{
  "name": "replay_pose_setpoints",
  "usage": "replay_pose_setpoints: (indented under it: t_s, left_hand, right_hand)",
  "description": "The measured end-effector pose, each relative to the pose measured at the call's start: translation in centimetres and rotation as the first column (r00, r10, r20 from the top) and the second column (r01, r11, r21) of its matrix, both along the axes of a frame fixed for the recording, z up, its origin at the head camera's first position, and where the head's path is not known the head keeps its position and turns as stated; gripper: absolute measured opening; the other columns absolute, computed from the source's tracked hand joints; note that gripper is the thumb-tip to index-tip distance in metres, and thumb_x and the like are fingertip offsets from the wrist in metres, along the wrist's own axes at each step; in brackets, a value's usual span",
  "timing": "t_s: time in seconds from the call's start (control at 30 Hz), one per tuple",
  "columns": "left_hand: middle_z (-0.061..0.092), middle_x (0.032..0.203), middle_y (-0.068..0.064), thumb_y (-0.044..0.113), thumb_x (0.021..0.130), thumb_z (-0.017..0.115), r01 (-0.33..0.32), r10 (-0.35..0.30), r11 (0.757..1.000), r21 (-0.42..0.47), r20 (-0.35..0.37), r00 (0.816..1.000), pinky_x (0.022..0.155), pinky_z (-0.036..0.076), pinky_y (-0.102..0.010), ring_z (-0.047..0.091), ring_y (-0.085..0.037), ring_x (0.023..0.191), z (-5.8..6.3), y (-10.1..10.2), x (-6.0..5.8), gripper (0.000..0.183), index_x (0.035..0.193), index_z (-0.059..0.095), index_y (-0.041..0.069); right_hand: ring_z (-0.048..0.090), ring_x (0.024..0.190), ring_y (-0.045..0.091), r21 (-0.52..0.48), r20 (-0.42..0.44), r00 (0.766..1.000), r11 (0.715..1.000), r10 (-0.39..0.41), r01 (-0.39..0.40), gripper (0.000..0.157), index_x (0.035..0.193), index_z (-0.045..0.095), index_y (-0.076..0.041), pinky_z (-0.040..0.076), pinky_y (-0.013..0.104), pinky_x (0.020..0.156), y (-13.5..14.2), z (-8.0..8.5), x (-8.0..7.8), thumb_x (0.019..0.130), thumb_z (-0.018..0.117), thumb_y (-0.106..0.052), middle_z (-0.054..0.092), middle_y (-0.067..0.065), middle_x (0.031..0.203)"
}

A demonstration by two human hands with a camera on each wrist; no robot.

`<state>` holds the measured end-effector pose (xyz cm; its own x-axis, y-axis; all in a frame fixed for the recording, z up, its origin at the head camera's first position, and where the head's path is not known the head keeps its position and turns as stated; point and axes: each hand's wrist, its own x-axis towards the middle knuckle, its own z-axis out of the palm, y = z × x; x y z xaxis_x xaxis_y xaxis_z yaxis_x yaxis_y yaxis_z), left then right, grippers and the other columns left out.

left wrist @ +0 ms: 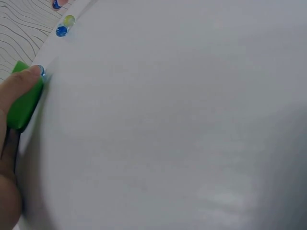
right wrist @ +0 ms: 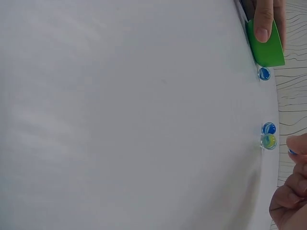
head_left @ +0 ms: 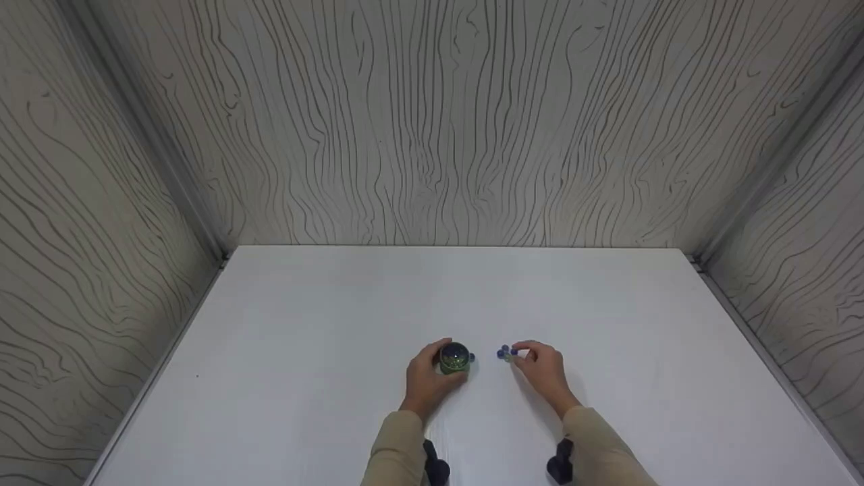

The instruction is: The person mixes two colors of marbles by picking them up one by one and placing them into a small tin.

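Observation:
My left hand (head_left: 432, 379) is wrapped round a small green cup (head_left: 454, 368) that stands on the white table. Its mouth faces up, and what lies inside is too small to make out. Close against the cup's right side sits a blue glass marble (right wrist: 264, 73). My right hand (head_left: 545, 370) pinches another blue marble (left wrist: 56, 4) between thumb and forefinger, mostly covered by the fingertips in the right wrist view. Just left of those fingertips a blue marble (right wrist: 270, 128) and a yellow-green marble (right wrist: 269, 141) lie together on the table.
The white table (head_left: 304, 337) reaches back to a wood-grain patterned panel (head_left: 432, 121). Similar panels stand on the left (head_left: 81, 236) and right (head_left: 810, 270). Dark wrist devices (head_left: 437, 466) sit by both sleeves.

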<state>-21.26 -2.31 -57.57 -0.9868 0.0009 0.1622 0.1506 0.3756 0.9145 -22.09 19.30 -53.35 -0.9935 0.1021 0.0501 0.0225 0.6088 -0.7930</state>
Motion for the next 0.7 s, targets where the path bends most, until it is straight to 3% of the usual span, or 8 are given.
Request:
replay_pose_setpoints:
  t_s: [0.33,0.7]
  left_hand:
    - [0.063,0.131,-0.010,0.020,0.071,0.083,0.006,-0.006,1.000,-0.004,-0.021,1.000,0.110,0.047,-0.040,0.060,-0.026,0.124,-0.1,-0.1,-0.1,0.065,0.130,0.058,0.011]
    - [0.064,0.129,-0.009,0.019,0.069,0.084,-0.025,0.025,1.000,-0.016,-0.014,1.000,0.110,0.047,-0.041,0.060,-0.026,0.123,-0.4,0.1,-0.1,0.065,0.128,0.059,0.013]
  right_hand:
    - [0.037,0.058,0.009,0.007,0.011,1.000,1.000,0.008,-0.008,0.020,0.102,0.072,0.001,0.029,0.016,0.050,-0.5,0.5,0.2,0.082,0.067,-0.001,0.042,-0.003,0.062]
    - [0.038,0.059,0.010,0.032,-0.009,1.000,0.999,0.013,-0.013,0.020,0.102,0.073,-0.003,0.030,0.016,0.049,-1.2,0.9,0.5,0.083,0.068,-0.004,0.051,0.000,0.066]
